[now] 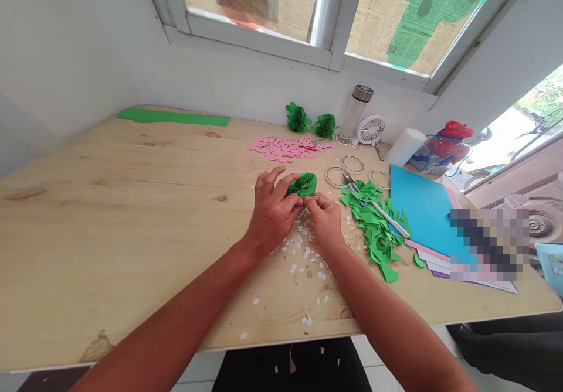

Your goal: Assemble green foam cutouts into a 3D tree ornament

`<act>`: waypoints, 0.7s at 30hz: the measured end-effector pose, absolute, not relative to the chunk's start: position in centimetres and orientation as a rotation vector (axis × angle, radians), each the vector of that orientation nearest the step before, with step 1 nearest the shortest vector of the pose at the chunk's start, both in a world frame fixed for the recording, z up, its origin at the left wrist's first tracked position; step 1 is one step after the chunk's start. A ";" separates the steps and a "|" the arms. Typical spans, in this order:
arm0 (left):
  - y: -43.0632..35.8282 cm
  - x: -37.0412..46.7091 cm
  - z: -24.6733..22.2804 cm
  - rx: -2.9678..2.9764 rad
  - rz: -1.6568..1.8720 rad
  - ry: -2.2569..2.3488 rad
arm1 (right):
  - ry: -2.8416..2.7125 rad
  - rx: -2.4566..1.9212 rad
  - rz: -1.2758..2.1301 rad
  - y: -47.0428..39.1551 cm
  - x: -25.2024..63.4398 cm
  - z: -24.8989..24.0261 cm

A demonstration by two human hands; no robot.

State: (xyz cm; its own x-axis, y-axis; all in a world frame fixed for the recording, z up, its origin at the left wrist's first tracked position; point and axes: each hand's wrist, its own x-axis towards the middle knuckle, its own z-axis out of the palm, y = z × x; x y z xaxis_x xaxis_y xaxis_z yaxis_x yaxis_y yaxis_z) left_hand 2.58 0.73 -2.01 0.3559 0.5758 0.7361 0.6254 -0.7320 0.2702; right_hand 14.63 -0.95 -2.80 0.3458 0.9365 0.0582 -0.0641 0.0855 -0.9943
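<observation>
Over the middle of the table, a green layered paper shape [308, 182] with many fanned folds is between my two hands. My left hand [275, 204] grips it from the left, thumb and fingers bent around its near edge. From the right, my right hand [324, 219] pinches at the lower edge of the same paper, thumb and forefinger together. The fingertips meet there, and what lies between them is hidden. Small white paper bits [307, 252] are scattered under and in front of my hands.
Pink paper cutouts [285, 147] and two green paper figures [298, 118] are behind my hands. To the right lie green scraps [373, 228], scissors [350, 184], a white pen [390, 220], tape rolls [352, 164] and blue sheets [417, 210]. A bottle [355, 113] and small fan [370, 129] stand behind.
</observation>
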 end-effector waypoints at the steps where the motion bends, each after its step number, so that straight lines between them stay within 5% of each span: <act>1: 0.7 2.6 -2.0 -2.544 -1.331 -1.125 | -0.926 -1.248 0.934 -0.9 14.7 -2.8; 21: 0.7 2.5 -2.1 -2.543 -1.379 -1.154 | -0.954 -1.266 0.874 -0.7 14.9 -3.1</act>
State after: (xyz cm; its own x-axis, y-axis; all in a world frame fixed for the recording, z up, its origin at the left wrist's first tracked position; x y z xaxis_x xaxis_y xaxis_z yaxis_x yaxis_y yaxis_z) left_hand 2.51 0.67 -2.11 0.3334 0.5928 0.7331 0.6169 -0.7252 0.3059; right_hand 14.89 -0.75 -3.06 0.3676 0.9252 0.0940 -0.0127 0.1060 -0.9943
